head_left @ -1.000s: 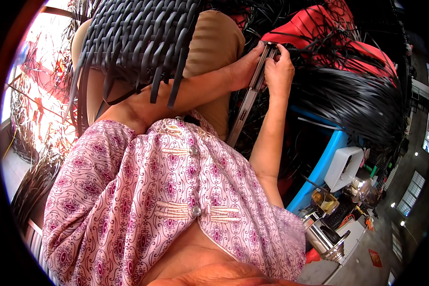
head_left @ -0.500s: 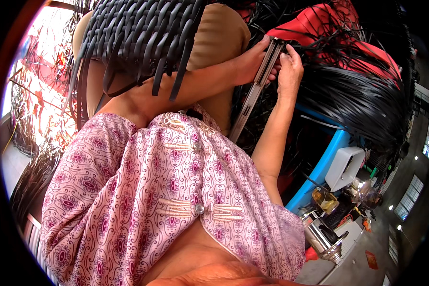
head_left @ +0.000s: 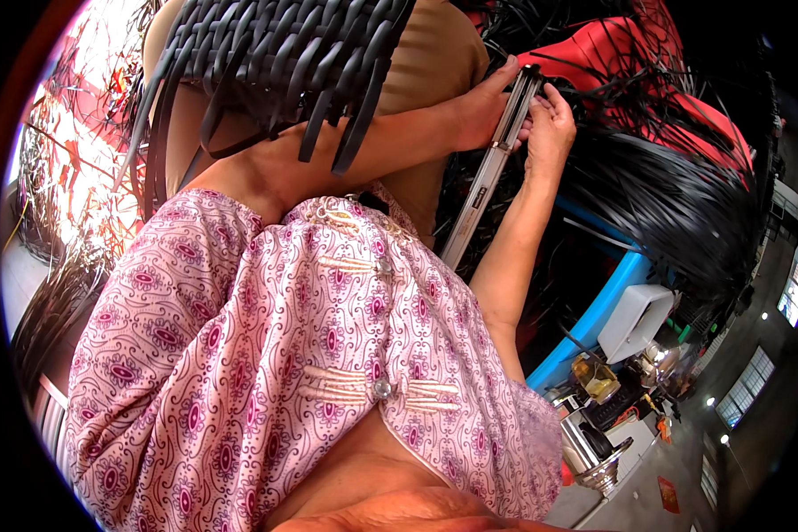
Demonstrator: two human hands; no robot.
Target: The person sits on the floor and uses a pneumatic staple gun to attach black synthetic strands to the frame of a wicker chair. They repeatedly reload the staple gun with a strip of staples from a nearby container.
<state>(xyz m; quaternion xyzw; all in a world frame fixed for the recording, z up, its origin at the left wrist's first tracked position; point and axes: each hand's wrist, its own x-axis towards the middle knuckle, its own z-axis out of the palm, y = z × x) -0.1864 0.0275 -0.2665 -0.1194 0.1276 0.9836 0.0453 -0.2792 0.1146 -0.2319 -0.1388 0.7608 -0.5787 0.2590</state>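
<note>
A long silver metal rail with a slot along it (head_left: 481, 191), like the magazine of a staple gun, slants across the space beside my knee. My left hand (head_left: 490, 105) is wrapped round its upper part, with the thumb pointing up along the side. Close to the rail's top end, my right hand (head_left: 551, 133) has its thumb and fingers bent together; whatever they pinch there is too small to make out. A black woven piece of flat plastic strips (head_left: 279, 58) rests on my lap, its loose strip ends hanging over my left forearm.
A thick bundle of black plastic strips (head_left: 656, 199) lies to the right, beside red fabric (head_left: 585, 53) strewn with loose strips. Further down stand a blue container edge (head_left: 585, 319), a white bin (head_left: 634, 324) and a metal pot (head_left: 594, 448). More strips (head_left: 62, 315) lie at the left.
Both hands and the rail appear slightly further right and up, as does the woven piece. The hold on the rail is the same.
</note>
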